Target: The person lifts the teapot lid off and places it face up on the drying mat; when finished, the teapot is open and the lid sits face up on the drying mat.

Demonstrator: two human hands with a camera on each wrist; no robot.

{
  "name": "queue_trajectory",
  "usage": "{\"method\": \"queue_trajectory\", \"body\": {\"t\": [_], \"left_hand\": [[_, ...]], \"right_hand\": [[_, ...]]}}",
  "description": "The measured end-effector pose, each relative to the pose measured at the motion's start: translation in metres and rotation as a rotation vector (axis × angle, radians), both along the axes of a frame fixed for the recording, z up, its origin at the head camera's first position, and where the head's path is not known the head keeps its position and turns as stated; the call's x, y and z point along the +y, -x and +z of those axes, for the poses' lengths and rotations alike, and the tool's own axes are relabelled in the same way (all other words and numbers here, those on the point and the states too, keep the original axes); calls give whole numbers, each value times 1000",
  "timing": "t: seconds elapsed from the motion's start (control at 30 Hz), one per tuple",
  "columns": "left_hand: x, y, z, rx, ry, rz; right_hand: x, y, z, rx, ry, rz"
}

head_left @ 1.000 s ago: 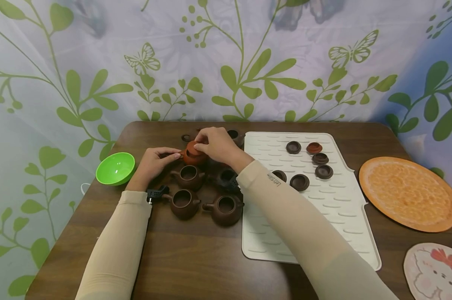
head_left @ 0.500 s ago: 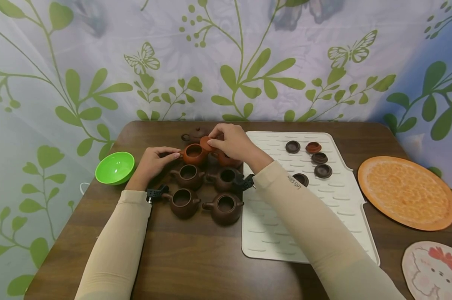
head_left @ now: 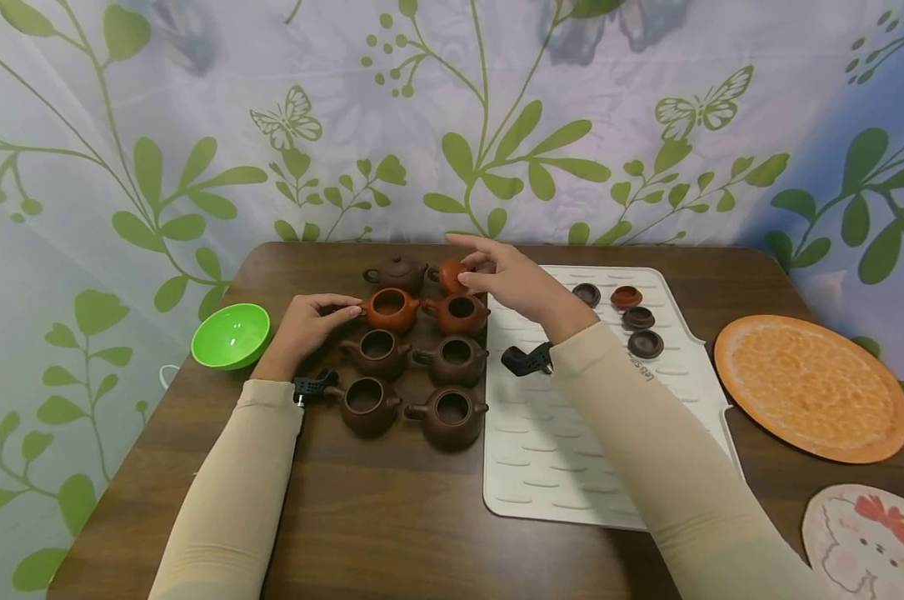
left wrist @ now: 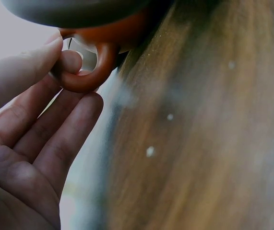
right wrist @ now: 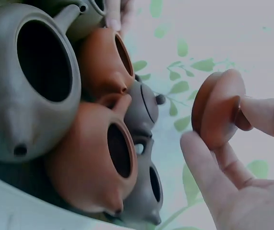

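Note:
My left hand (head_left: 309,329) pinches the looped handle (left wrist: 86,81) of an open orange-red teapot (head_left: 389,310), which stands in the second row from the back. In the right wrist view, my right hand (right wrist: 252,191) holds an orange-red lid (right wrist: 220,110) by its knob, thumb and fingers about it. That lid (head_left: 452,277) is up in the air above the back right of the teapot group. Below it stand a second orange-red teapot (head_left: 457,315) and, partly hidden, a dark teapot (right wrist: 144,191), both without lids. A dark teapot with its lid on (head_left: 396,273) is at the back left.
Several lidless dark brown teapots (head_left: 452,418) stand nearer the front. On the white mat (head_left: 526,475) at right lie dark lids (head_left: 645,343) and a red lid (head_left: 626,297); my right arm covers part of it. A green bowl (head_left: 231,337) is left, an orange round placemat (head_left: 811,387) right.
My right hand has lifted the orange-red lid off the teapot and carried it to the right, uncovering the teapot's mouth. My left hand stays on the handle.

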State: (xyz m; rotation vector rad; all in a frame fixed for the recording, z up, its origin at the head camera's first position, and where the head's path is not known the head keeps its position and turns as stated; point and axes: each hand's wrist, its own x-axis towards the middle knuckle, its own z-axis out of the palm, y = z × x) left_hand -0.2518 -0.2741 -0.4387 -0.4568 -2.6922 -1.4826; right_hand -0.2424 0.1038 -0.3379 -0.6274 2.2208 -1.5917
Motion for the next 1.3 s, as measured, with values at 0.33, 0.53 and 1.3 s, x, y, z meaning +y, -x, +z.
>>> {"method": "queue_trajectory", "body": {"t": [0.33,0.53,1.3], "left_hand": [[3,0,1,16,5,13],[1,0,1,8,-4,4],[16,-23,36,10,11,-8]], "right_hand": [[28,-2,-3,-225,300,11],[43,-2,-3,-244,329,-40],[104,-5,-17,-33,-226,-175]]}}
